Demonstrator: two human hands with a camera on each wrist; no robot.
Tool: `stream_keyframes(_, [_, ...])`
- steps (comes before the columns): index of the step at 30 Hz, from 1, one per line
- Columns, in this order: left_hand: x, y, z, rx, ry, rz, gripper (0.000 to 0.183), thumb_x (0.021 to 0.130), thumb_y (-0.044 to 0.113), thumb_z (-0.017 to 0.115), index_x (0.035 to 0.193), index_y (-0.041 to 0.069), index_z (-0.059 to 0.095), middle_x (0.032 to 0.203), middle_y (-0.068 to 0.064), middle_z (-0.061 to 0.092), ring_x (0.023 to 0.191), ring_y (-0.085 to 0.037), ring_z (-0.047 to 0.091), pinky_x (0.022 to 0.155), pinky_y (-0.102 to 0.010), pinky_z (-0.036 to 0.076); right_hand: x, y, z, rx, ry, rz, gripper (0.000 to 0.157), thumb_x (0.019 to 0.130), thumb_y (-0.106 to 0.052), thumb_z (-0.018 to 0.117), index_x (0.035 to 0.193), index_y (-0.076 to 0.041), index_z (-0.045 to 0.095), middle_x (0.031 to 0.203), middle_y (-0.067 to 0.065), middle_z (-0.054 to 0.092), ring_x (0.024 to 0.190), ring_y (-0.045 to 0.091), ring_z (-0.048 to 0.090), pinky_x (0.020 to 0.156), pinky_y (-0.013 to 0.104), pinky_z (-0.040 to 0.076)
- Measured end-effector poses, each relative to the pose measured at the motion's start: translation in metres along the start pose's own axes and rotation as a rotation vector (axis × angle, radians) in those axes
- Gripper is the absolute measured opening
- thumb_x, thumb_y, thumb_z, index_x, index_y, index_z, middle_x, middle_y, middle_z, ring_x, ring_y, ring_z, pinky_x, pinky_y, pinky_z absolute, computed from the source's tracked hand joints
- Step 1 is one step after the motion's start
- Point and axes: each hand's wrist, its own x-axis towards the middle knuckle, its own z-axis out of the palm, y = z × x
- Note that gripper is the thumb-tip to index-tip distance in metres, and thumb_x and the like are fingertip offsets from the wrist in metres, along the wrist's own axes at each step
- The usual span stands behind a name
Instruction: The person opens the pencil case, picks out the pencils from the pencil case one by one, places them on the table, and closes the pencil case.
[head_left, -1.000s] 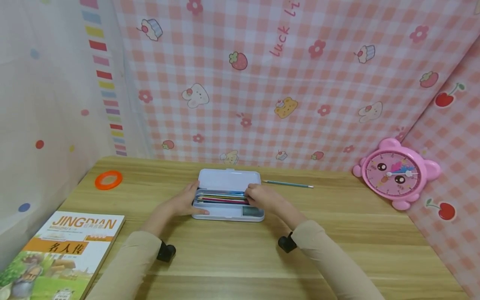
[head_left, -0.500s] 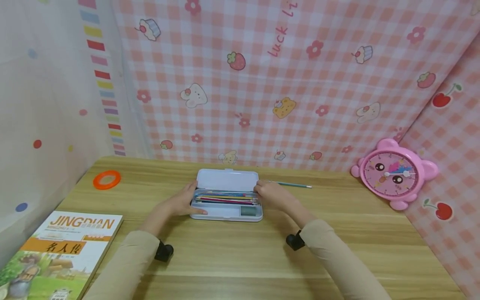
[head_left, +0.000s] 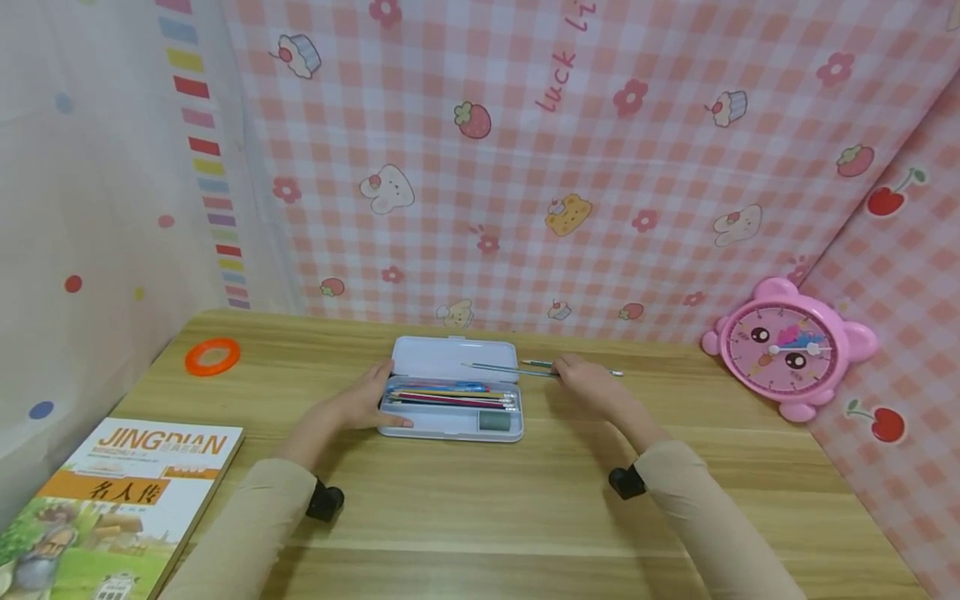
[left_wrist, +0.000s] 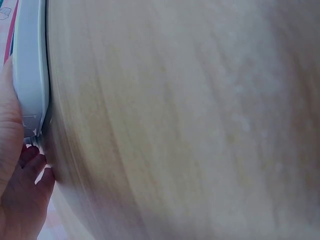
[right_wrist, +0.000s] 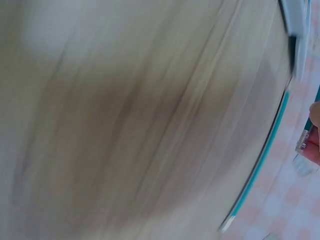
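A white pencil case lies on the table with its lid raised. Inside are several coloured pencils, a blue pen and a grey-green block. My left hand grips the left end of the case, thumb along its front rim and fingers behind. My right hand, right of the case, pinches a teal pencil near its eraser end; its tip points left across the lid. Close by, a second teal pencil lies on the table, partly behind the right hand in the head view.
An orange ring lies at the back left of the wooden table. A book is at the front left. A pink clock stands at the right, by the cloth-covered walls.
My right hand has moved right, out of the case, and now holds a teal pencil clear of it. The left hand stays at the case's left end.
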Motion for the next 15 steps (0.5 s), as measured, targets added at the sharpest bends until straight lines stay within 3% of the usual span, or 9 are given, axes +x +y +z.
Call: stream_keyframes(15, [0.001,-0.004,0.001,0.007,0.006,0.001,0.112,0.075,0.045,0.071,0.141,-0.013,0.003,0.146,-0.033,0.012,0.136,-0.045,0.014,0.111,-0.054,0.017,-0.034,0.052,0.007,0.040,-0.002,0.137,0.016,0.084,0.010,0.049,0.097,0.005,0.057,0.099,0.017,0.056,0.094,0.031,0.057,0.083,0.042,0.049])
